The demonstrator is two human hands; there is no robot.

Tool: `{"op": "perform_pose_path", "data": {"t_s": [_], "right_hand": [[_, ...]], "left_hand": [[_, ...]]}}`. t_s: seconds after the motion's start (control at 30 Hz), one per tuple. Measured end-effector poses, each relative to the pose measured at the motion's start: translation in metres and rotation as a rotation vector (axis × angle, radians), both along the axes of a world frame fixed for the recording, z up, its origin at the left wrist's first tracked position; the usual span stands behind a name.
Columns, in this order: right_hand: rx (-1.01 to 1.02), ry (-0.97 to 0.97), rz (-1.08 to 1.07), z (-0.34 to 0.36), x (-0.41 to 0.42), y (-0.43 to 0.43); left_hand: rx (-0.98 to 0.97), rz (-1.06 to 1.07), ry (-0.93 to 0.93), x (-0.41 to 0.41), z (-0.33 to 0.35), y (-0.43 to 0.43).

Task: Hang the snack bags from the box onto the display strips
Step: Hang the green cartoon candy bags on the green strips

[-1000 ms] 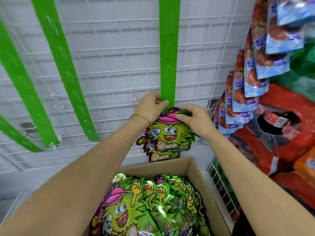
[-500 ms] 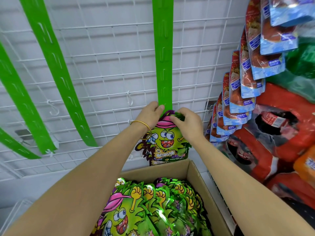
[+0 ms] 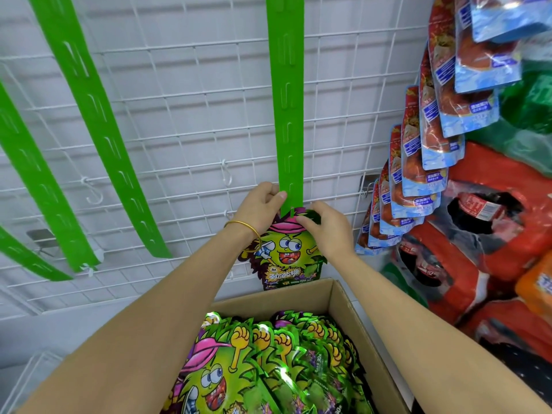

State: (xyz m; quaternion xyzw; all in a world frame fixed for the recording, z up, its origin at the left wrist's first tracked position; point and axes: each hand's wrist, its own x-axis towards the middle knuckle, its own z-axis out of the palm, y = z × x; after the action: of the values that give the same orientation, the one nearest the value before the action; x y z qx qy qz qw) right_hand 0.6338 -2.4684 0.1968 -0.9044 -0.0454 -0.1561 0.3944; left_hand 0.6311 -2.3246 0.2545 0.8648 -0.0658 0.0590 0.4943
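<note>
Head view: the left hand (image 3: pixel 260 206) pinched the display strip (image 3: pixel 288 115) directly above the upright snack bag (image 3: pixel 286 255), its top gripped by the right hand (image 3: pixel 327 228).

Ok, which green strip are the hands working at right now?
The upright strip in the middle: the left hand pinches its lower end while the right hand holds a snack bag against it. The slanted strips further left hang untouched.

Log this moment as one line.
phase: hanging | left hand: pinches green display strip | right hand: holds snack bag top at strip | cardboard box: bags inside
</note>
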Motion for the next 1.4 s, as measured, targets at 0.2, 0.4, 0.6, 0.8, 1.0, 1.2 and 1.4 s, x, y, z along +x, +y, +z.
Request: {"op": "perform_pose_path", "data": {"t_s": [0.2, 0.4, 0.6, 0.8, 1.0, 1.2, 1.4], "right_hand": [[-0.125, -0.098, -0.092, -0.006, -0.008, -0.012], [-0.083, 0.320, 0.169, -0.070, -0.067, -0.016], [-0.041, 0.550, 0.433, -0.112, -0.107, 0.049], [-0.380, 0.463, 0.268, -0.120, -0.107, 0.110], [0.131, 0.449, 0.251, -0.114, -0.102, 0.091], [0.435, 0.604, 0.385, -0.064, -0.105, 0.033], [0.136, 0.439, 0.511, -0.003, -0.083, 0.003]], "left_hand": [[-0.060, 0.055, -0.089, -0.020, -0.014, 0.014], [-0.080, 0.190, -0.106, -0.087, -0.066, 0.050], [-0.048, 0.319, 0.100, -0.140, -0.126, 0.097], [-0.128, 0.438, 0.197, -0.140, -0.133, 0.119], [-0.096, 0.431, 0.298, -0.137, -0.140, 0.131], [0.069, 0.217, 0.257, -0.133, -0.129, 0.111], [0.126, -0.075, 0.120, -0.116, -0.075, 0.069]]}}
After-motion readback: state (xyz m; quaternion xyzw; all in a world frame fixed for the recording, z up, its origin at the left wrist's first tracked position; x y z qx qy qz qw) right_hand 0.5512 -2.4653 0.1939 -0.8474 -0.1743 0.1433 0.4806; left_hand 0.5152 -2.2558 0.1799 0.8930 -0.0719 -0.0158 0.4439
